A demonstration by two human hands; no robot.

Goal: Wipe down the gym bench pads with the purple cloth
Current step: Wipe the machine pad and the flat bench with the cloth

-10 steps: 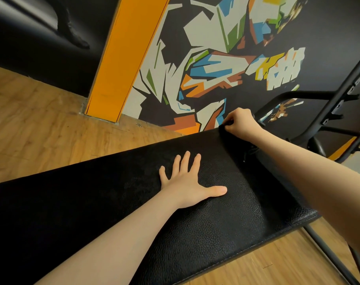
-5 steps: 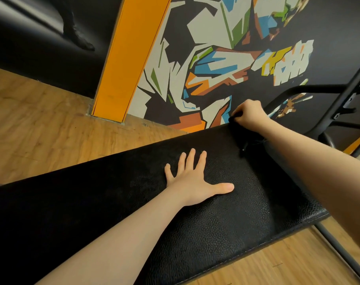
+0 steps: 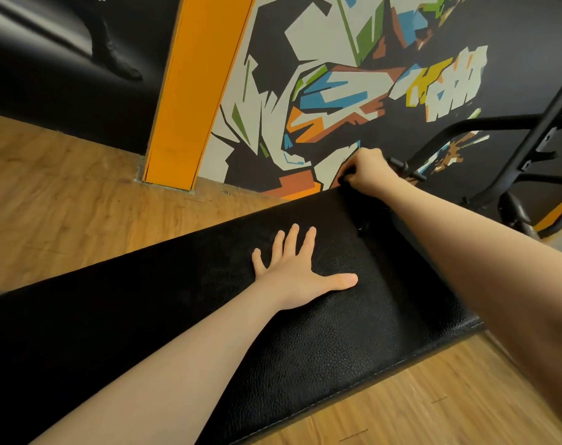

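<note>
Head view: flat left hand (image 3: 297,273) presses pebbled pad (image 3: 353,342).

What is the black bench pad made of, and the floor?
The bench pad looks like black faux leather or vinyl: pebbled grain, soft sheen, a stitched seam along its edge. The floor looks like wood or wood-look laminate: brown streaky grain in planks.

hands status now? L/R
Left hand: open, flat on the bench pad.
Right hand: fingers curled round something dark at the pad's far edge; what it is cannot be told.
</note>
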